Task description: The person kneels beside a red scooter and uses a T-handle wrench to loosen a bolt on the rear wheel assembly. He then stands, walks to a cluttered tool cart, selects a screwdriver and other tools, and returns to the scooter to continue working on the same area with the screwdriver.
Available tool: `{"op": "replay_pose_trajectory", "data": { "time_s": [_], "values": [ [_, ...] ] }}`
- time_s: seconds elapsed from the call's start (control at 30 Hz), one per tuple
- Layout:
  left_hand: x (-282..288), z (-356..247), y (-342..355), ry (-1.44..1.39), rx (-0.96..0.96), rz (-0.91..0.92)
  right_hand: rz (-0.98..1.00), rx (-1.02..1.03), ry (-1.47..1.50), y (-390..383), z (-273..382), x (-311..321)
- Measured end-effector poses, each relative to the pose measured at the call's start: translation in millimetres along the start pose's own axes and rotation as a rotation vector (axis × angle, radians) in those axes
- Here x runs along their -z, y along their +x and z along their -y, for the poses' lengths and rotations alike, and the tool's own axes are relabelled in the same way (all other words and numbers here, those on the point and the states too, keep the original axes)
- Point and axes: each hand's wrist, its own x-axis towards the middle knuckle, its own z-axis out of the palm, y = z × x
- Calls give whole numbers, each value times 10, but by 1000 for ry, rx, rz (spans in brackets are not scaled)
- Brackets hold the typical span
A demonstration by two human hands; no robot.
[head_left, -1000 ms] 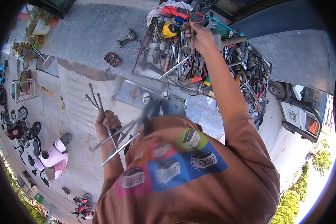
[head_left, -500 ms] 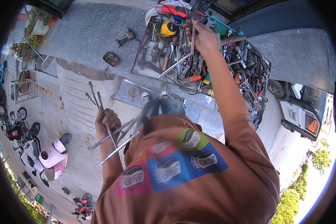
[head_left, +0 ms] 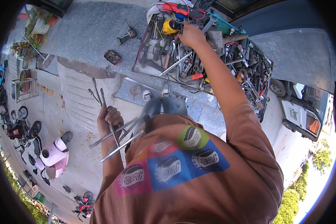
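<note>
Above a counter crowded with metal hand tools, the person's right hand reaches down with its fingers bent, just beside a yellow and black tape measure; its back faces up and hides the grasp, so whether it has hold of anything cannot be told. The left hand, well apart from the counter and out to the person's left, is curled tightly around a bundle of long silver T-handled socket wrenches, their socket ends fanning out beyond the fist and their crossbars lying over the forearm. Near the right hand lie a red and dark grey handheld meter with thin red leads, farther from the person, and a rough grey block, to its right. Closer to the person, a slim silver metal rod slants across the tools, near an orange-red handled tool. On the grey paving left of the counter sit a dark cordless drill and a small rectangular container with dark contents.
</note>
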Motion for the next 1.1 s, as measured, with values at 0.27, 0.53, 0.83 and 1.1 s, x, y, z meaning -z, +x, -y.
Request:
{"op": "replay_pose_trajectory", "data": {
  "time_s": [0.27,0.53,0.83,1.1],
  "values": [
    [131,-37,25,11,-20,7,-65,115,124,72,-247,-107],
    [136,-95,-63,5,-22,-23,-200,-40,471,-162,-347,33],
    [94,-171,-36,23,-31,-59,-170,-437,1521,-978,-454,423],
    [53,-275,123,91,80,-33,-186,-563,1900,-1473,-325,365]
  ]
}}
